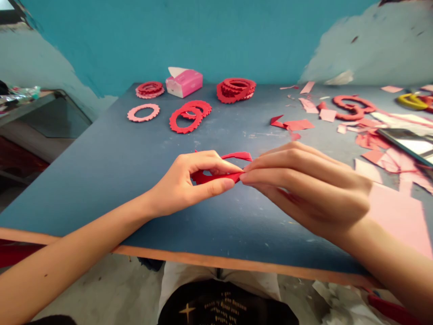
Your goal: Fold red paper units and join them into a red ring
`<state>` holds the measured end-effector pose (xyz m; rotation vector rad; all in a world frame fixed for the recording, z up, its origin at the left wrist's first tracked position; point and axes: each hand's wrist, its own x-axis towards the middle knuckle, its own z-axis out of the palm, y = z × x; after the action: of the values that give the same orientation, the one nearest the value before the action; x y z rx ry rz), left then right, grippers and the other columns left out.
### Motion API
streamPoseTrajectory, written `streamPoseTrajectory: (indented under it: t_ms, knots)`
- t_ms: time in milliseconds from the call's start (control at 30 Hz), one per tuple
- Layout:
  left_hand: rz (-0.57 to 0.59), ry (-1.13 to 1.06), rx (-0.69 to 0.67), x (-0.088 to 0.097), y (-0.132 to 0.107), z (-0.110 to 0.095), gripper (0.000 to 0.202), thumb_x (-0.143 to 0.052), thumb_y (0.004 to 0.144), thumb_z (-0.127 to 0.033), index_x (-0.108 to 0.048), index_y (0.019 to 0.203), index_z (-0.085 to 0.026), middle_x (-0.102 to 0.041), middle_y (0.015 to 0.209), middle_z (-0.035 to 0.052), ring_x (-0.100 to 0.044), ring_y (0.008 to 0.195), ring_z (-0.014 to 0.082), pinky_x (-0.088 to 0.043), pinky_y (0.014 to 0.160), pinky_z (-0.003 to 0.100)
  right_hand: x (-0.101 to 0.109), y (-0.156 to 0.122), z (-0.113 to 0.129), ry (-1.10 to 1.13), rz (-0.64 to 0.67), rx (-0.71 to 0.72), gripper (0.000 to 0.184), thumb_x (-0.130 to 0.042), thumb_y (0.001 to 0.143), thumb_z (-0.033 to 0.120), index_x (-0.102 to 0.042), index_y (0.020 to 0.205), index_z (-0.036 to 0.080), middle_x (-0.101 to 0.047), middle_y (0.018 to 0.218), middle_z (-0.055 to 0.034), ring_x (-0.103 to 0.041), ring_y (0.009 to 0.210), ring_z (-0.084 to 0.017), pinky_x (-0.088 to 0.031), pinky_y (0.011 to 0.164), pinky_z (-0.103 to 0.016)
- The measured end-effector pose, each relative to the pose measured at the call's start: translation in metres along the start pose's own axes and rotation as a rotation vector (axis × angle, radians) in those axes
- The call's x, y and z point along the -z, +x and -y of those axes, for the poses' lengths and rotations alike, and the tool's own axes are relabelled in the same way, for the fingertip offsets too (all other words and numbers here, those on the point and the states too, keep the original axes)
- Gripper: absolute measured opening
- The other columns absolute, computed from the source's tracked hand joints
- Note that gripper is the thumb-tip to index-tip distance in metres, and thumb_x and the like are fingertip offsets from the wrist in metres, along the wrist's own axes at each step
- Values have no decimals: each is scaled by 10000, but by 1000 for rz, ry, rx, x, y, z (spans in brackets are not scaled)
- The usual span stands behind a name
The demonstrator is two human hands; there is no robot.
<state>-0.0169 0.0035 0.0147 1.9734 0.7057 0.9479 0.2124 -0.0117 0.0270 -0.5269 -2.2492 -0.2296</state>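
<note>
The left hand [189, 185] pinches a red paper arc [203, 178] between thumb and fingers; the right hand [304, 185] closes its fingertips on one end, over the counter [101, 171]. The arc appears partly formed, its ring unclosed; toothed rings [175, 122] beyond look complete. Open room lies left; paper scraps [299, 125] crowd the right; the front edge [203, 259] runs nearest the body.

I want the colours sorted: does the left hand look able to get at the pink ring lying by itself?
Not right now, it seems: the left hand is pinching a red paper piece. Otherwise the way looks free, with bare tabletop between it and the pink ring.
</note>
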Motion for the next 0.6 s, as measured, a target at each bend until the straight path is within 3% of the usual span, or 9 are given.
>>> streamPoseTrajectory:
  t_ms: [200, 600]
  knots:
    - [-15, -30, 48, 0, 1, 0, 161, -689, 905, -269, -771, 1039, -236, -653, 885, -5, -569, 772, 94, -424, 649, 220, 3, -1, -7, -26, -15, 3, 250, -702, 872, 140, -672, 1096, 247, -724, 1022, -55, -681, 900, -188, -591, 808, -359]
    - [-5, -101, 80, 0, 2, -1, 170, -691, 899, -267, -781, 1043, -272, -644, 885, -2, -557, 756, 95, -418, 631, 224, -2, 3, -7, 113, -89, -53, 205, -663, 874, 64, -713, 955, 246, -742, 883, -32, -697, 789, -163, -583, 718, -328]
